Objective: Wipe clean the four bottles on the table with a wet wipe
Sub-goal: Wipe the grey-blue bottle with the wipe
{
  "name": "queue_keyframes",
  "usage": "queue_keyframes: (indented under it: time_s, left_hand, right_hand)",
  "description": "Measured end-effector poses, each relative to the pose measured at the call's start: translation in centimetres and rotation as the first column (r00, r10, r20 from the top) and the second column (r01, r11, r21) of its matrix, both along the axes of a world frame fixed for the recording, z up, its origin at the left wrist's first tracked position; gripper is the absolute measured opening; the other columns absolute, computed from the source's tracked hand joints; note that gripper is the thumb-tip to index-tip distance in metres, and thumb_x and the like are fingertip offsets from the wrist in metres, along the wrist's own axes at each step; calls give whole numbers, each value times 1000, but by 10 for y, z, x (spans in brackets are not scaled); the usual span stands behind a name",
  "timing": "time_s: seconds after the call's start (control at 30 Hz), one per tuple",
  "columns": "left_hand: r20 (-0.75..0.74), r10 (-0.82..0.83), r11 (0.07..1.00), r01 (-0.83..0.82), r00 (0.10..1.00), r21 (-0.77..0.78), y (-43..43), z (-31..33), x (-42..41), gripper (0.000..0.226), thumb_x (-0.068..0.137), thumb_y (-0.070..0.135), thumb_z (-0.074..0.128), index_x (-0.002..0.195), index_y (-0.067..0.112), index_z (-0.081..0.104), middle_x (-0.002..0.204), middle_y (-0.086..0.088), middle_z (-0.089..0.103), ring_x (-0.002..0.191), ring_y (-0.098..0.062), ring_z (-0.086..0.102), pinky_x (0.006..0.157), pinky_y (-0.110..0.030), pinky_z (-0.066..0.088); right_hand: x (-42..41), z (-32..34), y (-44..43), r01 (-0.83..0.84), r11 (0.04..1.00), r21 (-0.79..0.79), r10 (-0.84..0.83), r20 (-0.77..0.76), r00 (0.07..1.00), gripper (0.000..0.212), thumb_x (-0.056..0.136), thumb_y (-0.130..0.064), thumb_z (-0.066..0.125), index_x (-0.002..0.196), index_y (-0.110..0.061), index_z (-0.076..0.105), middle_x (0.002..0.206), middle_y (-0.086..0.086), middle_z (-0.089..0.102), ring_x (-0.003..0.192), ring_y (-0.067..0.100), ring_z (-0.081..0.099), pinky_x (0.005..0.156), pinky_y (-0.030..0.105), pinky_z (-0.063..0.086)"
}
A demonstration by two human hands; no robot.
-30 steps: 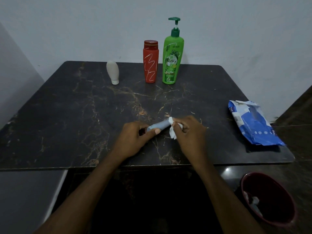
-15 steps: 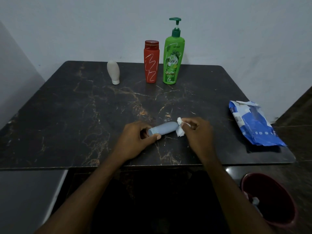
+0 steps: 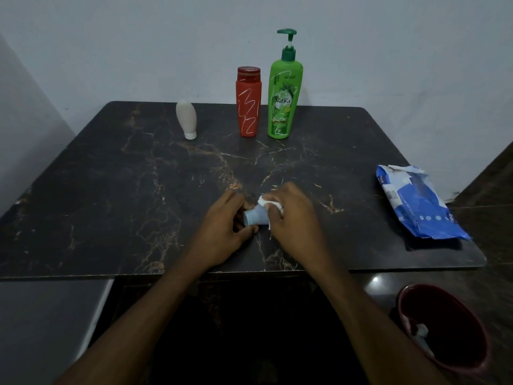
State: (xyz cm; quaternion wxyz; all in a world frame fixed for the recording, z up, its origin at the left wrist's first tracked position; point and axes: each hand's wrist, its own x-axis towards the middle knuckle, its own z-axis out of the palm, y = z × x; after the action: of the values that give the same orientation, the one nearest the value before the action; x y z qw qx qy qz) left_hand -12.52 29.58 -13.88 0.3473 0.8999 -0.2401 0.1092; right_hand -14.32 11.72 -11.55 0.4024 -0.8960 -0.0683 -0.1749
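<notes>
Near table's front edge: both hands on the small blue bottle, mid-wipe.
Left hand [image 3: 222, 232] pinches the blue bottle [image 3: 254, 216] at its cap end; right hand [image 3: 291, 215] closes the wet wipe [image 3: 270, 202] around its body. Looks light, smooth plastic, likely slick when wet, so grip the cap end firmly. White bottle [image 3: 186, 119], red bottle [image 3: 248, 101], green pump bottle [image 3: 283, 90] stand at table [image 3: 111, 190] rear; wipes pack [image 3: 416, 204] far right.

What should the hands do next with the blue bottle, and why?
Probably draw the wipe along the blue bottle toward its cap end. The right hand has the wipe wrapped over the far part, while the left hand grips the near end, which shows bare. The white bottle, red bottle and green bottle stand untouched at the back.
</notes>
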Motion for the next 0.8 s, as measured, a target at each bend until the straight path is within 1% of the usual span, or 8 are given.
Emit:
queue_keyframes:
  time_s: [0.17, 0.27, 0.37, 0.47, 0.57, 0.67, 0.73, 0.8]
  left_hand:
    - [21, -2, 1000, 2, 1000, 10, 0, 1, -2, 34, 79, 17, 82, 103, 23, 58, 106, 9, 52, 90, -5, 53, 71, -18, 43]
    - [15, 0, 1000, 0, 1000, 2, -1, 1, -3, 34, 79, 15, 83, 103, 21, 59, 105, 8, 53, 89, -4, 54, 71, -16, 43]
    - [5, 4, 1000, -4, 1000, -27, -1, 1, -2, 33, 78, 14, 85, 101, 19, 61, 102, 10, 55, 87, -3, 57, 71, -13, 45]
    - [-1, 17, 998, -17, 1000, -55, -1, 4, -3, 33, 77, 12, 86, 100, 18, 63, 99, 15, 53, 89, 2, 57, 73, -7, 42]
    - [-9, 24, 998, -24, 1000, -56, -1, 6, -4, 34, 77, 13, 86, 103, 20, 65, 102, 14, 54, 95, 4, 55, 75, -4, 41]
    - [-24, 46, 998, -47, 999, -46, -2, 5, -1, 36, 79, 16, 86, 109, 21, 68, 105, 10, 57, 94, 3, 55, 76, -4, 40]
    - [-48, 72, 996, -75, 996, -52, -1, 5, 2, 40, 81, 17, 85, 118, 21, 70, 108, 8, 58, 94, 2, 55, 77, -6, 39]
    - [-71, 103, 988, -110, 992, -107, -2, 6, 5, 47, 83, 14, 83, 127, 20, 68, 115, 6, 63, 100, -3, 59, 88, -12, 44]
  right_hand:
    - [16, 4, -20, 210, 978, 0, -209, -90, 974, 19, 94, -9, 62, 107, -11, 75, 109, 9, 67, 95, 17, 63, 74, 5, 32]
    - [9, 11, -7, 166, 986, -28, -168, -85, 982, 22, 93, -7, 57, 106, -12, 75, 111, 6, 64, 96, 16, 62, 84, 18, 43]
    - [-5, 11, 17, 42, 996, -84, -47, -67, 997, 24, 94, -7, 55, 106, -12, 74, 111, 4, 60, 92, 17, 62, 85, 29, 51]
    - [-2, 7, 16, 66, 992, -108, -72, -57, 996, 23, 94, -10, 56, 109, -12, 74, 114, 7, 60, 99, 22, 62, 90, 39, 52]
    - [11, 4, -13, 146, 984, -98, -155, -92, 984, 23, 95, -12, 58, 111, -13, 74, 118, 9, 64, 109, 22, 61, 98, 31, 46]
    - [16, 2, -36, 74, 992, -102, -86, -113, 990, 22, 94, -13, 57, 106, -15, 75, 112, 10, 65, 103, 22, 59, 87, 23, 42]
    - [14, 1, -38, 60, 996, -67, -69, -148, 987, 20, 95, -14, 59, 108, -15, 73, 112, 7, 68, 98, 14, 59, 86, 22, 42]
    - [8, -2, -36, 94, 995, -16, -95, -155, 983, 19, 95, -15, 62, 110, -16, 73, 110, 3, 71, 94, 8, 60, 88, 24, 48]
